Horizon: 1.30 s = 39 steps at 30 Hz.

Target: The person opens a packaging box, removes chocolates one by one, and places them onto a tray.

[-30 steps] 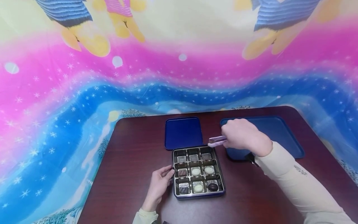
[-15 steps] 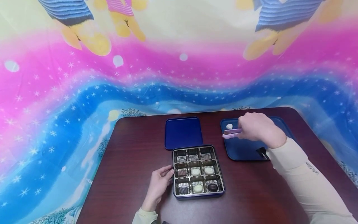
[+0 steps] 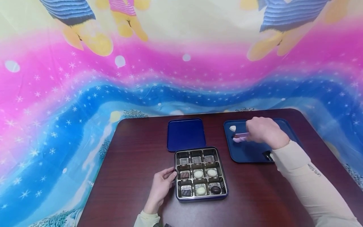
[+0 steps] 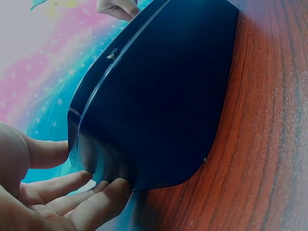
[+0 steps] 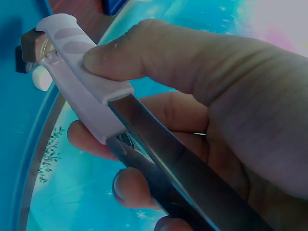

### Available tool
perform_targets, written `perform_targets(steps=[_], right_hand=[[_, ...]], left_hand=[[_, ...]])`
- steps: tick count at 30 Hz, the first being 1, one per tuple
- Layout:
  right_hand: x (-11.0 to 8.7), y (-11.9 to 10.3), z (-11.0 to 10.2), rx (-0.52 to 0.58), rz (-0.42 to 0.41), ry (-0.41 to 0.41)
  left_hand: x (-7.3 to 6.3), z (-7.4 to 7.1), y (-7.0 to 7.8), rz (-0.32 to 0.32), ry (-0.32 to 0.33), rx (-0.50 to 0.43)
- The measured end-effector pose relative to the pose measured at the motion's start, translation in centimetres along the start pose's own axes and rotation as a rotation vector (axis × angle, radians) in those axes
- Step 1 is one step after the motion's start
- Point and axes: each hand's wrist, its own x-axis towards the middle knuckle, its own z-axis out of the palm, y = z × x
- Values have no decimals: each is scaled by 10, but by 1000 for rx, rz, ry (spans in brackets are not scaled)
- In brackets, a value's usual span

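My left hand (image 3: 161, 187) holds the left side of an open blue chocolate box (image 3: 202, 200), thumb near the rim and fingers (image 4: 103, 202) against its wall. Brown, dark and white chocolates sit in the two nearer rows; the far row shows bare ridged floors. In my right hand (image 3: 263, 130) is a pair of metal tongs (image 5: 163, 149) with pale pink tips (image 3: 241, 137). Between those tips a brown chocolate (image 5: 34, 46) is pinched, over the left part of a blue tray (image 3: 244, 154). A white chocolate (image 3: 232, 128) lies on the tray, just beyond the tips.
Behind the box lies its flat blue lid (image 3: 185, 135). All of this stands on a dark reddish-brown table (image 3: 136, 151). A colourful printed cloth (image 3: 170, 75) hangs along the back. My right forearm covers part of the tray.
My right hand has carried the tongs rightward from the box's far right corner to over the tray. The white chocolate on the tray has come into sight. My left hand stays put.
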Motion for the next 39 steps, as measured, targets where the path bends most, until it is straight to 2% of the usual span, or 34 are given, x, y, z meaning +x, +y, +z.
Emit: perform_targets(steps=[12, 16, 23, 30, 39], right_hand=[[9, 2, 22, -6, -5, -27], [10, 2, 24, -15, -10, -26], [14, 3, 28, -12, -7, -29], [16, 4, 30, -3, 2, -43], [17, 5, 32, -7, 19, -45]], left_hand=[[2, 0, -2, 5, 1, 2], [2, 0, -3, -2, 1, 2], [2, -1, -3, 22, -2, 3], [1, 0, 0, -5, 3, -1], [1, 0, -1, 0, 1, 6]])
